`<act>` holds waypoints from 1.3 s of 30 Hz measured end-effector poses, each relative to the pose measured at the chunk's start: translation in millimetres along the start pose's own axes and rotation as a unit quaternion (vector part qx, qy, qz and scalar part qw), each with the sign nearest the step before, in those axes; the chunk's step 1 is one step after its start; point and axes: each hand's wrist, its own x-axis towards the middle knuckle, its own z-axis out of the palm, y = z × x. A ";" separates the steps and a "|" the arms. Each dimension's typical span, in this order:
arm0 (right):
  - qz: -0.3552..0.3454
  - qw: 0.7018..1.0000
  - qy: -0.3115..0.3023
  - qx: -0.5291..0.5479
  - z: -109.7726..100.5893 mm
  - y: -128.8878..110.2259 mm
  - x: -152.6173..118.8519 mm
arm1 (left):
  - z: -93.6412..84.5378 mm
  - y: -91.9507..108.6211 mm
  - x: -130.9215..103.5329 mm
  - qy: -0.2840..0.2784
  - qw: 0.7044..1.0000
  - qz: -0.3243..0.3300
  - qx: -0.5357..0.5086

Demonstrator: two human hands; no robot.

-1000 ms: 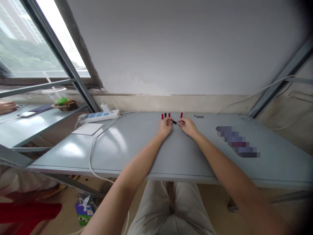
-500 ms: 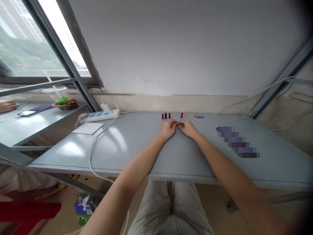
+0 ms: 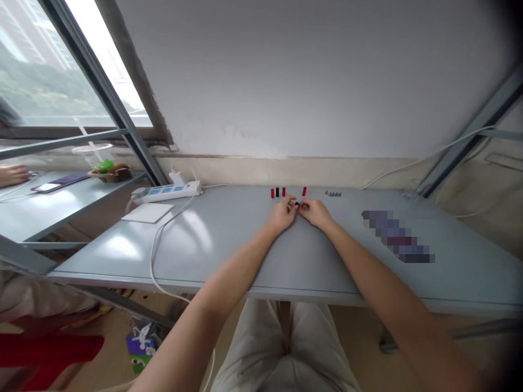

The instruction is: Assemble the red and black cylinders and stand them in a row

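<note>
My left hand [image 3: 283, 213] rests over the grey table with its index finger lifted and its fingers apart. Facing it closely, my right hand [image 3: 315, 212] has thumb and fingers pinched around a small dark piece. The black end [image 3: 297, 203] of this piece shows between the two hands; the rest is hidden by fingers. Just behind stand small cylinders: a red one [image 3: 272, 193], a black one [image 3: 277, 192] and another red one [image 3: 284, 191]. A further red cylinder [image 3: 304, 191] stands beyond my right hand, slightly tilted.
Several tiny grey pieces [image 3: 335, 194] lie in a row at the back right. On the right is a pixelated flat object [image 3: 396, 237]. A power strip [image 3: 174, 190], a white square [image 3: 147, 213] and a white cable [image 3: 152, 253] occupy the left. Another person's hand [image 3: 14, 175] shows far left.
My left hand's fingers have spread from their pinch, with the index finger raised. The dark piece's black end shows more clearly beside my right fingertips.
</note>
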 end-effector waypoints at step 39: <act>0.220 0.970 0.043 -0.095 13.1 30.5 44.8 | -0.2 11.0 -7.3 -0.099 0.984 -0.002 0.150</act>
